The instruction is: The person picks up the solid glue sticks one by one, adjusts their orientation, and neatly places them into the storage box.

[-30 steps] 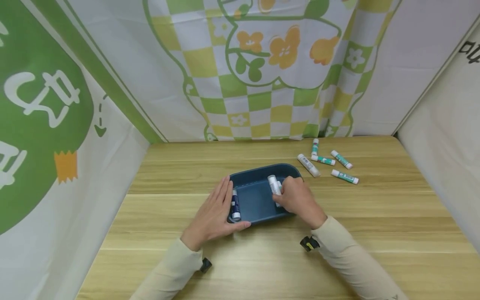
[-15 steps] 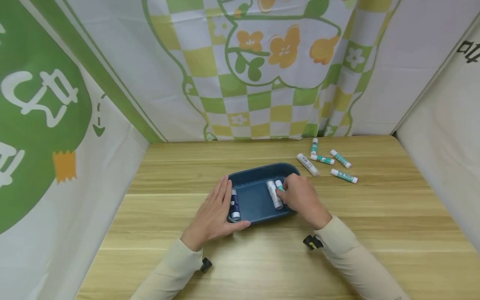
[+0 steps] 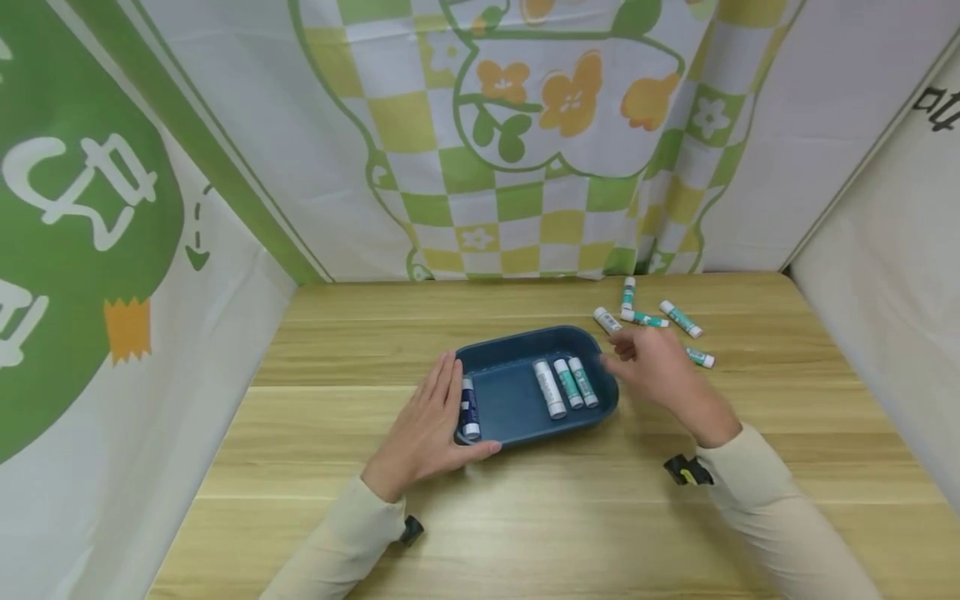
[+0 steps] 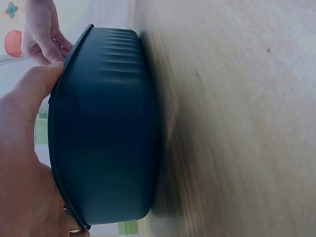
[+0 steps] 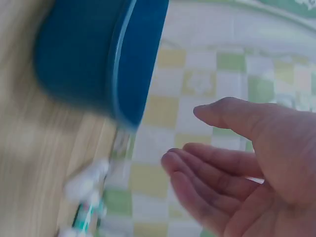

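Note:
My left hand [image 3: 423, 421] rests on the left end of a dark blue plastic tray [image 3: 517, 433], its straight fingers along the left rim and its thumb on the front rim. Inside, under those fingers, lies a dark blue glue stick [image 3: 470, 408]. Toward the right end lie a larger white glue stick [image 3: 550, 389] and two teal-and-white ones [image 3: 567, 383] [image 3: 583, 382], side by side. Just past the tray's right rim hovers my right hand [image 3: 667, 375], holding nothing; the right wrist view shows its fingers [image 5: 212, 182] loosely bent and the thumb apart.
Behind my right hand, several glue sticks [image 3: 681, 318] lie on the wooden table [image 3: 360, 333], among them a white one [image 3: 606, 320] partly hidden by that hand. A checked curtain [image 3: 517, 208] hangs along the back edge.
My right hand let go of the white glue stick in the tray, touched the teal ones beside it, then lifted out to the right over the rim. The left hand stays put.

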The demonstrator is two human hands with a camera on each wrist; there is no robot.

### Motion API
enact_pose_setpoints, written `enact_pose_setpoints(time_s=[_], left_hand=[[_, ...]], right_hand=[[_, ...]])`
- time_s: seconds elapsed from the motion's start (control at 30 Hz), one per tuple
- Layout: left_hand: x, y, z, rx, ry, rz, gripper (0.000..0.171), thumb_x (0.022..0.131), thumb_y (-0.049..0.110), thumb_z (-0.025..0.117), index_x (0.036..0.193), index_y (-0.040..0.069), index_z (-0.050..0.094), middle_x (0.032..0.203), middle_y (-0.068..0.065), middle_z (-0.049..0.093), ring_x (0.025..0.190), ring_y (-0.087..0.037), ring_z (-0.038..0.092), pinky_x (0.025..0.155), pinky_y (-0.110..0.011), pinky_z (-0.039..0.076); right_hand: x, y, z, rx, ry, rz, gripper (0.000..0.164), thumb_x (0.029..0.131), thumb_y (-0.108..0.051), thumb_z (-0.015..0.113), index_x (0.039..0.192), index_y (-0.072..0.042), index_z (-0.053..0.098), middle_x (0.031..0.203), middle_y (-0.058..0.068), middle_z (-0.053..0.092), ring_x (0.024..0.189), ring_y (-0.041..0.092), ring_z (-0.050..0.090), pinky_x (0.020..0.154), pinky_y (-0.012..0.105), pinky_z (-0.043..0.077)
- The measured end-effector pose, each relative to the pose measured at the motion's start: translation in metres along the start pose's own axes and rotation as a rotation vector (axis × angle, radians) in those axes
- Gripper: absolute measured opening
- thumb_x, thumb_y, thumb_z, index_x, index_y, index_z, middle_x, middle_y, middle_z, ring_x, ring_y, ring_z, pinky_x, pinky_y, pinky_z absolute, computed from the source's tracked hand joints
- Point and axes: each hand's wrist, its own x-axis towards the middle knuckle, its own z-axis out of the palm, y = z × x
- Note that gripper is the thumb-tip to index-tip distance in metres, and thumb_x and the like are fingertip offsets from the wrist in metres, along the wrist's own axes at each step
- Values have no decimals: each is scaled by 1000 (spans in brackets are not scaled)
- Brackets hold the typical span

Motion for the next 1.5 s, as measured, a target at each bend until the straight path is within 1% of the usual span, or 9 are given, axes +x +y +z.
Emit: enact_pose_setpoints(time_s=[0.2,0.37,0.53,0.73,0.9,1.0,1.17,1.3,1.5], left_hand=[[0,0,0,1,2,3,131,85,90,52,169,-1,5,179,-20,0,167,-33,1,134,-53,21],[0,-1,0,-1,8,5,131,86,90,51,169,-1,5,179,-19,-1,168,-33,1,134,-52,21],[0,-2,0,-5,7,9,131,86,90,50,169,0,4,179,-16,-6,168,-31,-1,135,-52,19],[-1,-2,1,-7,-1,3,132,86,91,51,169,0,3,179,-15,-7,168,-31,-1,135,-51,19],[-2,-2,1,-22,-11,-4,132,86,91,51,169,1,2,179,-16,-6,168,-31,-1,135,-51,19],[-2,-2,1,-24,-16,-7,132,86,92,49,169,2,0,179,-14,-9,168,-30,-3,135,-50,18],[-1,-2,1,-29,-13,-9,132,85,92,49,169,3,-1,178,-11,-12,168,-28,-4,135,-50,16],[-1,-2,1,-25,-9,-9,132,85,92,49,169,3,-1,178,-11,-12,168,-29,-3,135,-49,16],[-2,-2,0,-22,0,-6,132,86,91,50,169,1,1,179,-16,-4,168,-30,-2,135,-50,18]], right_hand=[[1,45,-29,1,-67,-7,31,98,-13,72,118,12,72,108,28,77,98,40,76,88,54,63],[-1,84,-47,-57,-110,-4,36,99,-16,73,120,13,70,112,32,74,100,44,74,88,57,62],[-7,113,-51,-130,-104,-4,35,97,-15,75,115,14,71,107,33,74,96,45,73,84,57,61],[-11,141,-44,-179,-95,-6,32,93,-13,78,112,13,73,100,30,75,90,43,73,81,56,61],[-14,159,-36,-191,-152,64,37,95,-15,76,118,14,70,106,31,74,97,45,71,87,59,60],[-14,166,-33,-193,-171,85,37,94,-14,78,117,14,69,103,28,74,94,42,71,85,58,60],[-12,174,-29,-172,-179,79,32,92,-11,80,111,12,71,95,24,75,86,35,72,80,54,61],[-9,178,-27,-162,-176,64,22,90,-9,80,102,8,74,90,19,76,82,30,72,77,51,61],[-7,180,-25,-156,-182,62,14,92,-10,79,97,3,76,87,12,76,79,23,70,72,43,59]])
